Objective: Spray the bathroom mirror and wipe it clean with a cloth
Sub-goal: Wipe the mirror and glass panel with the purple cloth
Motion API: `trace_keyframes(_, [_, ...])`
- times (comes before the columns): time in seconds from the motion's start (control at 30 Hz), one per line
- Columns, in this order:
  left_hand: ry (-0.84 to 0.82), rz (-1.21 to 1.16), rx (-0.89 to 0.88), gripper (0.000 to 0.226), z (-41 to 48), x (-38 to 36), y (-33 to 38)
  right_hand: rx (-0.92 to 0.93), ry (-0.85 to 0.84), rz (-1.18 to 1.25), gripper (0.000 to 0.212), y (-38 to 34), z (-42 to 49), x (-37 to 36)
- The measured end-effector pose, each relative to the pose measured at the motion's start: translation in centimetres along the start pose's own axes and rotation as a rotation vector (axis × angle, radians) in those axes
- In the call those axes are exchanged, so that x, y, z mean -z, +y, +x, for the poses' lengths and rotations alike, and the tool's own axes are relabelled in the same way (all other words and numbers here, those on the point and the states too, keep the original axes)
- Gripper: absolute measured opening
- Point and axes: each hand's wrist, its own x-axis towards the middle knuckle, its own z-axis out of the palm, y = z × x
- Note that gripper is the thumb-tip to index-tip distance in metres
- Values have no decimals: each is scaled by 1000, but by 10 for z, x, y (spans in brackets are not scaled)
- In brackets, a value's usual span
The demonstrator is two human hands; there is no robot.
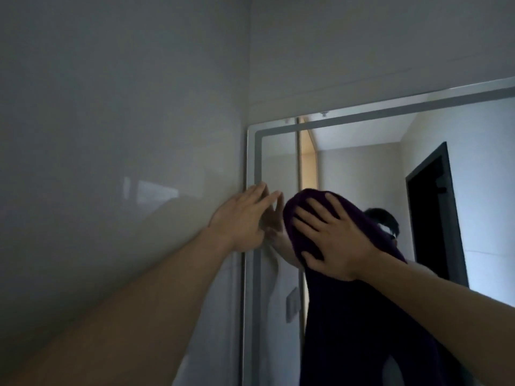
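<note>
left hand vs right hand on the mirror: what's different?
The left hand is bare, fingertips touching the mirror at its left edge; the right hand presses a dark cloth against the glass. The left hand's fingers lie nearly together; the right hand's are spread. Both are open, arms raised.

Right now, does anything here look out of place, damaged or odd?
Nothing stands out. The right hand presses a dark purple cloth flat against the mirror, the left hand touches its left edge with straight fingers, and the frame looks intact.
</note>
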Motion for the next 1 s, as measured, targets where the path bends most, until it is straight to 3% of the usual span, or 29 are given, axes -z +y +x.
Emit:
trace_keyframes(0.1, [3,141,9,98,3,-13,-1,-376,59,-9,73,13,-19,2])
trace_keyframes(0.23, [-4,144,24,101,9,-17,-3,-521,75,-20,72,-5,-19,-4])
trace_keyframes(0.37, [-5,64,33,101,8,-16,-2,-482,68,-16,72,-33,-12,-8])
trace_keyframes(0.57, [55,-106,90,101,5,-29,2,-74,-96,69,71,-100,-57,-29])
trace_keyframes(0.7, [58,-119,89,102,7,-29,0,37,-126,72,71,-75,-89,-22])
trace_keyframes(0.8, [64,-111,79,102,6,-28,3,-60,-114,8,71,-25,-103,-6])
trace_keyframes(1.0, [4,-84,99,96,4,-23,9,-484,-116,-99,74,89,-159,20])
